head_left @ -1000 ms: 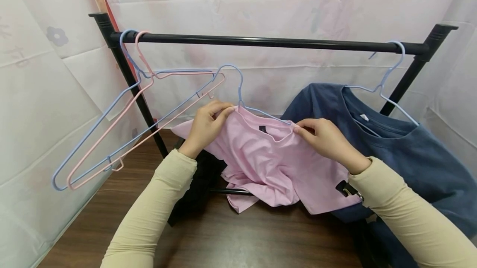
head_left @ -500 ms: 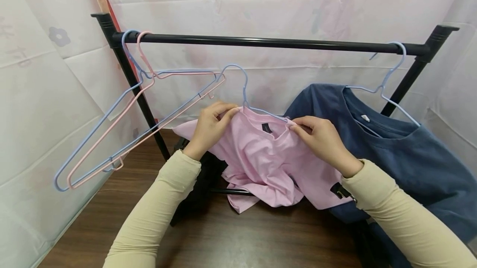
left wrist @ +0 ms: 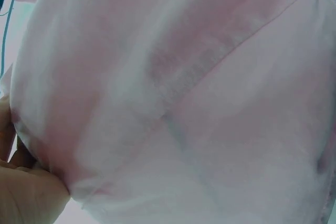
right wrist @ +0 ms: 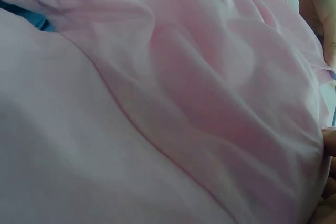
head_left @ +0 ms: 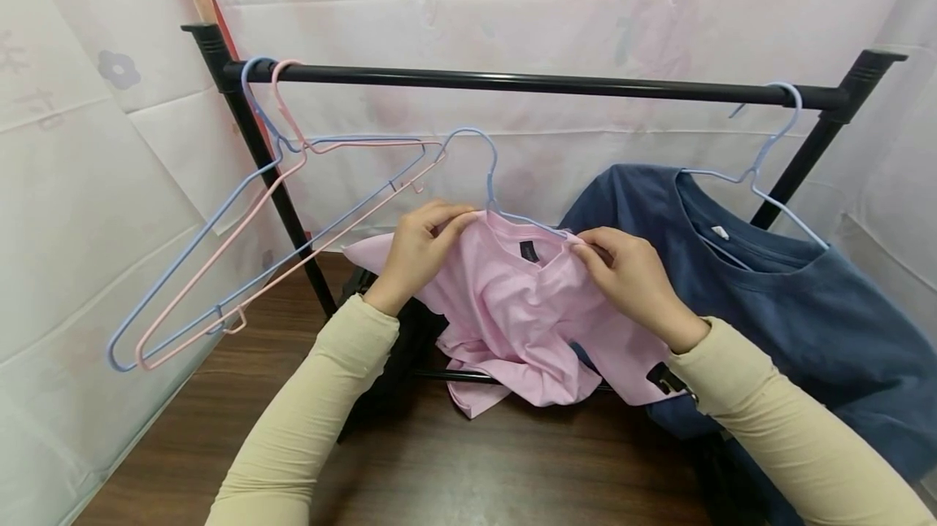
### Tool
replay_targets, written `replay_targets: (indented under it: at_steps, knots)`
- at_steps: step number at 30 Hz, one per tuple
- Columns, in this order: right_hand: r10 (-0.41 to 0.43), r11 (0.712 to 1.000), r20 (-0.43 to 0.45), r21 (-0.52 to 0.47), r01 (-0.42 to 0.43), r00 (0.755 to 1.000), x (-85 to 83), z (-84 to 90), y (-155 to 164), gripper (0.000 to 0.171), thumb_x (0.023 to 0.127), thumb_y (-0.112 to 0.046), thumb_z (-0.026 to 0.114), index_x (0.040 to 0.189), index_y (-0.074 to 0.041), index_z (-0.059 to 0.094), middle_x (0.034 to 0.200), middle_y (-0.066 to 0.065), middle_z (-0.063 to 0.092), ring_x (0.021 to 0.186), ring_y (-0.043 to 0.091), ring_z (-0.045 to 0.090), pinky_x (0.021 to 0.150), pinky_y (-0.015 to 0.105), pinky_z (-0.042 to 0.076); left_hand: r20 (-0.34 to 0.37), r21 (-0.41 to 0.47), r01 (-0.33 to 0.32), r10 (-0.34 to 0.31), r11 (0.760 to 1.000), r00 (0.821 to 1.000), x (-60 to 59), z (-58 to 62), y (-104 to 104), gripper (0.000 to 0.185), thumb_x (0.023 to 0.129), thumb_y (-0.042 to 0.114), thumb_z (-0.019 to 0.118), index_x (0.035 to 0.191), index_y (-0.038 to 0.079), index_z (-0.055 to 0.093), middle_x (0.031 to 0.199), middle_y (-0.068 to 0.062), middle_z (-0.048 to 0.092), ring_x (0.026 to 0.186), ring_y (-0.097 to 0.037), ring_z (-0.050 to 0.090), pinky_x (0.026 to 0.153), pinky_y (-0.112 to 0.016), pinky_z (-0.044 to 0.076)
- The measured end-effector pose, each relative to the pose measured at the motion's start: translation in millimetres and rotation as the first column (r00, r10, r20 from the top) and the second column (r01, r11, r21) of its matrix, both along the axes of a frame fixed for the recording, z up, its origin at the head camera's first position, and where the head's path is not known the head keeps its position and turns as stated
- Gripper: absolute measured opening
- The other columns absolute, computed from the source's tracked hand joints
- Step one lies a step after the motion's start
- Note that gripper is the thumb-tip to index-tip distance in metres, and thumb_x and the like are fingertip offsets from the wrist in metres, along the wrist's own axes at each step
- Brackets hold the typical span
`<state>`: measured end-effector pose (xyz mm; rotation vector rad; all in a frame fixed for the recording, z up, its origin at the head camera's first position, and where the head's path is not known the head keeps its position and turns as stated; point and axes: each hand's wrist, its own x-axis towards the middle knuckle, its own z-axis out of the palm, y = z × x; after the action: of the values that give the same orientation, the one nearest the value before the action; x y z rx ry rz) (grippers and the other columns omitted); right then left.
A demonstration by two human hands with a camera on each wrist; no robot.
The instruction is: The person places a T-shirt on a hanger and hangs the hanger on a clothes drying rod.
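Note:
A pink T-shirt hangs below the rail with a blue hanger in its neck; the hanger's hook stands up free of the rail. My left hand pinches the shirt at the left side of the collar, thumb against fingers. At the collar's right side, my right hand pinches the fabric over the hanger's arm. Most of the hanger is hidden inside the shirt. Pink cloth fills the left wrist view, with part of the hand at the left edge. Folded pink fabric also covers the right wrist view.
A black rail runs across the back. A blue hanger and a pink hanger hang at its left end. At the right end hangs a navy shirt on another hanger. Black fabric lies behind my left arm, above the wooden surface.
The pink shirt's collar and the hanger hook have shifted slightly right along with my left hand. My right hand has come a little left, so both hands are closer together.

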<state>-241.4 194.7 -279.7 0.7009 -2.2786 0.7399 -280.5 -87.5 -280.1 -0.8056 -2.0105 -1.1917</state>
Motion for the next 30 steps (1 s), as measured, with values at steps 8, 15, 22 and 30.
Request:
replay_targets:
  at_steps: [8,15,22,30]
  knots:
    - [-0.027,0.999,-0.001,-0.04,0.027,1.0,4.4,0.4,7.0,0.01,0.093,-0.012,0.067,0.097,-0.004,0.072,0.084,0.007,0.07,0.066,0.012,0.052,0.06,0.018,0.04,-0.004,0.044,0.011,-0.011,0.999,1.0,-0.5,-0.4,-5.8,0.016,0.093,0.013,0.067,0.102,0.006,0.077,0.098,-0.01,0.075,0.081,-0.01,0.06,0.071,-0.017,0.044]
    - [-0.055,0.996,0.009,-0.07,0.056,0.998,9.1,3.4,16.0,0.01,0.094,-0.011,0.065,0.097,-0.003,0.071,0.08,0.009,0.068,0.063,0.012,0.048,0.059,0.016,0.037,-0.006,0.051,0.0,0.0,0.999,1.0,-1.5,-0.5,-12.6,0.015,0.093,0.011,0.067,0.102,0.004,0.077,0.099,-0.011,0.075,0.084,-0.014,0.062,0.074,-0.018,0.044]
    - [-0.077,0.993,0.002,-0.09,0.077,0.997,11.5,5.7,23.3,0.012,0.094,-0.013,0.066,0.096,-0.003,0.071,0.079,0.008,0.067,0.063,0.011,0.046,0.059,0.017,0.035,-0.006,0.032,-0.022,0.023,0.999,1.0,-3.8,-2.0,-20.5,0.016,0.093,0.013,0.067,0.102,0.006,0.077,0.101,-0.009,0.075,0.093,-0.017,0.067,0.081,-0.019,0.047]
    - [-0.093,0.989,0.035,-0.113,0.096,0.995,14.6,5.8,30.0,0.014,0.095,-0.017,0.065,0.099,-0.005,0.072,0.081,0.009,0.068,0.065,0.009,0.046,0.06,0.017,0.034,-0.006,0.036,-0.031,0.031,0.999,1.0,-5.3,-6.3,-29.7,0.014,0.092,0.012,0.068,0.101,0.006,0.077,0.101,-0.01,0.075,0.096,-0.019,0.067,0.083,-0.016,0.046]
